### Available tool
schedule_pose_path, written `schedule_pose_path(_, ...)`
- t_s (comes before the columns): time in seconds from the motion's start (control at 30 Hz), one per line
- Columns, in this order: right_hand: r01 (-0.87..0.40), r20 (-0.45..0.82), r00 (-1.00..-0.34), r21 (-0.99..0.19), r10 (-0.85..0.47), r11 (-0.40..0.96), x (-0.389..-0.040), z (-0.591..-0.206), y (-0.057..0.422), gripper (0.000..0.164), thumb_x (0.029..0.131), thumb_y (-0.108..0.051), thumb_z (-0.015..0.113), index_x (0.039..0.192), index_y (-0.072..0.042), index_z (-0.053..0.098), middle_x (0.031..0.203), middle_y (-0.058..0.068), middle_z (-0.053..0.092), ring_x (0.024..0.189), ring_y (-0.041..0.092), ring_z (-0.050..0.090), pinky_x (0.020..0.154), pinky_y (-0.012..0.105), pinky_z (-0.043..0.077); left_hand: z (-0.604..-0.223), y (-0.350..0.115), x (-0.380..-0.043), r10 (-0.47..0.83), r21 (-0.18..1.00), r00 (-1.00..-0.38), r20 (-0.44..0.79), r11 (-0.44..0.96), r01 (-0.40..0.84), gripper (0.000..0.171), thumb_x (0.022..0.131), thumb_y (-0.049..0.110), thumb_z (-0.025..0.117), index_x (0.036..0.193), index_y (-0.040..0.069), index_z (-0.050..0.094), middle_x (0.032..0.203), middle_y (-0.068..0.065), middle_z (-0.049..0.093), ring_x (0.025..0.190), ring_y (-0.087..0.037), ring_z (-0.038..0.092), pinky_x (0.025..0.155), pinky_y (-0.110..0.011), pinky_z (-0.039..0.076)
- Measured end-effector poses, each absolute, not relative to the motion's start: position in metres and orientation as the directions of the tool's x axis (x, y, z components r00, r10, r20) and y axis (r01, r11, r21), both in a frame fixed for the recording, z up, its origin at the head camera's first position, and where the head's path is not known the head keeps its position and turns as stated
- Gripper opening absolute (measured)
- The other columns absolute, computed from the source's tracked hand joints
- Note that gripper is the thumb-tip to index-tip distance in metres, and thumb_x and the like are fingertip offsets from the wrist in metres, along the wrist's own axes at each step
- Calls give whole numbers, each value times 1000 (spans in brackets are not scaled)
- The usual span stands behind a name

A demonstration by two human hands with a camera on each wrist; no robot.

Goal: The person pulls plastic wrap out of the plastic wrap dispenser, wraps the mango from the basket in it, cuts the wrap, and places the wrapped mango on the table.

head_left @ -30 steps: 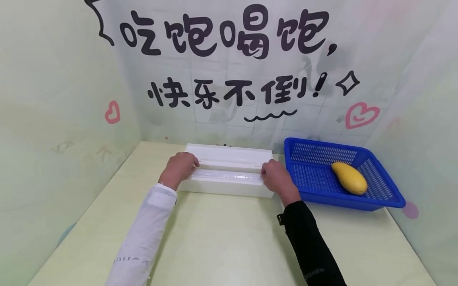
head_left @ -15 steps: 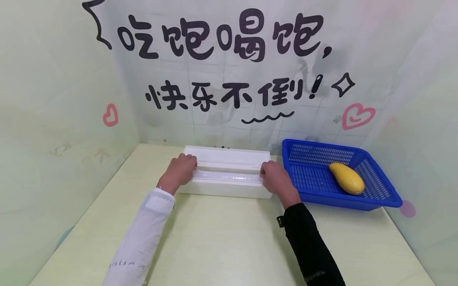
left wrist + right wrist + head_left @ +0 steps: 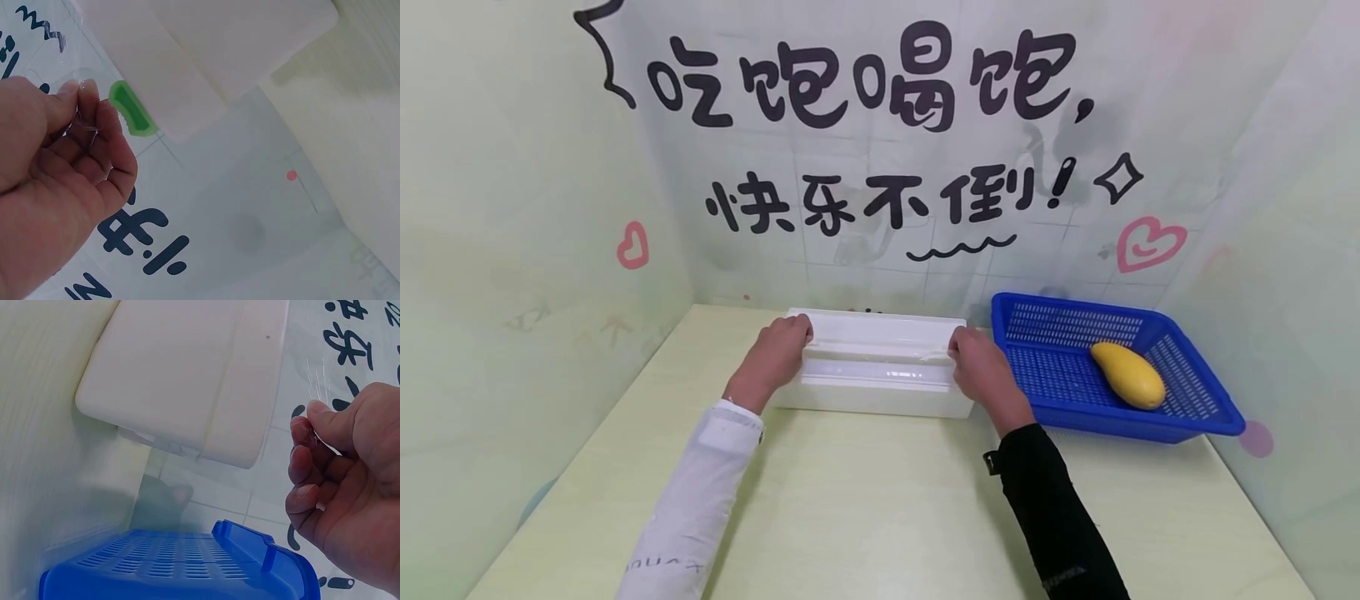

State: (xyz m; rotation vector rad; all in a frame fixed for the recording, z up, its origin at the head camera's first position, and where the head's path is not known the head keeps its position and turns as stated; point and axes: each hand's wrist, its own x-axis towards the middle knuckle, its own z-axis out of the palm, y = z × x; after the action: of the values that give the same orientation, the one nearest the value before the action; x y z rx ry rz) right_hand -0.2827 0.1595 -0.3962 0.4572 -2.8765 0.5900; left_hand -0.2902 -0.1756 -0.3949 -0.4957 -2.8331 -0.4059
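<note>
A long white cling film box (image 3: 880, 398) stands at the back of the table with its lid (image 3: 887, 327) raised. Shiny clear cling film (image 3: 902, 372) lies across its opening. At the box's left end, my left hand (image 3: 778, 350) pinches an edge of the film between thumb and forefinger. My right hand (image 3: 983, 367) pinches the film the same way at the right end, where thin stretched creases (image 3: 317, 381) run from the fingertips in the right wrist view. A green piece (image 3: 132, 109) shows at the box's end beside the left fingers in the left wrist view.
To the right of the box stands a blue plastic basket (image 3: 1120, 425) holding a yellow mango (image 3: 1127, 375). Behind the pale table (image 3: 865, 500) hangs a printed backdrop (image 3: 850, 275) with dark lettering, and similar sheets close off both sides.
Both hands have risen slightly from the opening, still pinching the film, and stand closer to the raised lid. The head view has shifted a little. Basket and mango stay put.
</note>
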Motion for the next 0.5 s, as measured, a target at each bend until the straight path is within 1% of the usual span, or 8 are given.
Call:
schedule_pose_path(0.23,-321,278,-934,-377,-225,869,-283,-393,160,4,99,-3,57,101,-4,60,96,10,63,89,27,58,82,41,52,-392,-175,-289,268,289,-889,373,877,385,7,102,1,52,102,-3,57,92,-17,62,88,-35,57,82,-46,51)
schedule_pose_path(0.37,-320,307,-929,-391,-206,863,-283,-390,161,5,98,0,57,100,-5,59,96,10,63,89,27,57,83,41,52,-390,-176,-288,253,297,-877,408,872,390,4,101,-1,54,103,-3,57,93,-17,61,89,-33,55,82,-45,51)
schedule_pose_path(0.5,-351,370,-906,-390,-205,851,-282,-386,163,6,96,1,58,100,-4,59,96,12,64,90,28,59,83,42,53,-385,-177,-287,242,287,-858,452,872,397,4,99,-3,56,103,-3,57,94,-17,61,88,-33,55,82,-43,52)
